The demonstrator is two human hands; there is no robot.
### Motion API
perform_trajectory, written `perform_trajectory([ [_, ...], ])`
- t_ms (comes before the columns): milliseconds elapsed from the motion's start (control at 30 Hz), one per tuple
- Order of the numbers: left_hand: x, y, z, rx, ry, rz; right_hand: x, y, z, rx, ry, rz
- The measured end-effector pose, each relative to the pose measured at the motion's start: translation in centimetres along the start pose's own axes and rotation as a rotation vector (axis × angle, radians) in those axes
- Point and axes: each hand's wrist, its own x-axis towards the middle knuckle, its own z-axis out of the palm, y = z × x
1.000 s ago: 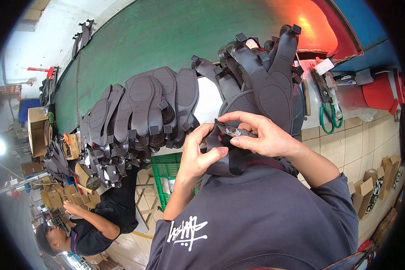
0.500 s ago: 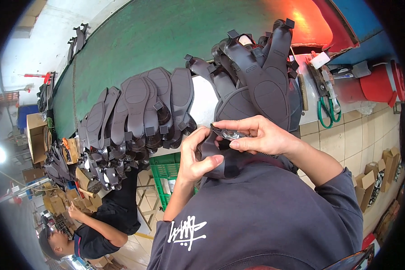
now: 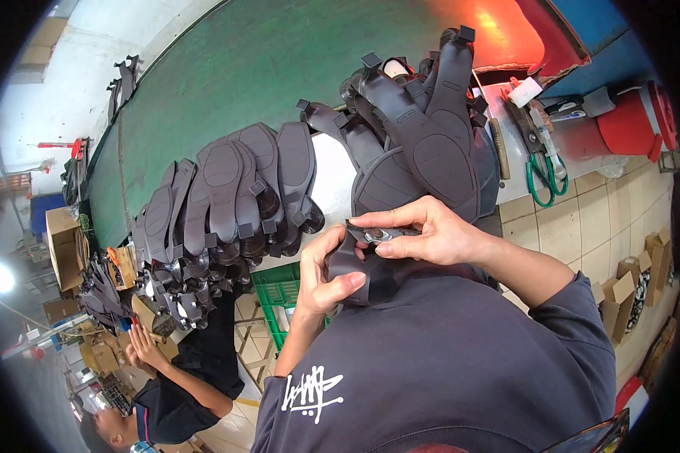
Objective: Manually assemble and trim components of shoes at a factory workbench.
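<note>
Head view, looking down over a dark grey shirt (image 3: 446, 362) with a white scribble mark on its front. Both hands meet close to the chest, just off the edge of the white table (image 3: 332, 181).

Left hand (image 3: 326, 275): closed around a dark shoe sole (image 3: 355, 264), thumb laid across its lower part, fingers wrapped behind it. The sole stands roughly upright in the grip, its lower end hidden against the shirt.

Right hand (image 3: 431, 234): fingers curled over the top of the same sole, fingertips pinching at a small shiny metal piece (image 3: 378, 235) that sits on the sole's upper end (too small to say what kind of piece it is). So both hands grip the one sole, left below, right above, touching each other at the fingers.

On the table beyond the hands: a tall heap of dark soles (image 3: 423, 136) with heel blocks sticking up, directly behind the right hand. To its left, a second row of soles (image 3: 227, 196) fanned out side by side, reaching down toward the table's edge. Right of the heap lie green-handled scissors (image 3: 544, 174); farther right a red drum (image 3: 627, 124).

Under the table edge, a green plastic crate (image 3: 279, 291). Lower left, another person (image 3: 166, 400) in a dark shirt bends over, hands near more soles at the far left. Cardboard boxes (image 3: 642, 272) stand on the tiled floor at right.
</note>
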Motion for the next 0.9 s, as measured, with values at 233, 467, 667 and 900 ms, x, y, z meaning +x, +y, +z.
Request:
perform_trajectory([
  [233, -0.3, -0.4, 0.4, -0.021, 0.065, -0.016, 0.1, 0.4, 0.4, -0.044, 0.067, -0.054],
  [467, -0.5, -0.4, 1.0, -0.118, 0.104, -0.019, 0.2, 0.4, 0.6, -0.424, 0.12, -0.198],
  [667, -0.2, -1.0, 1.2, -0.03, 0.168, 0.007, 0.1, 1.2, 1.3, -0.852, 0.284, -0.407],
  [900, -0.1, -0.7, 1.4, -0.179, 0.194, -0.11, 0.4, 1.8, 1.2, -1.158, 0.383, -0.589],
])
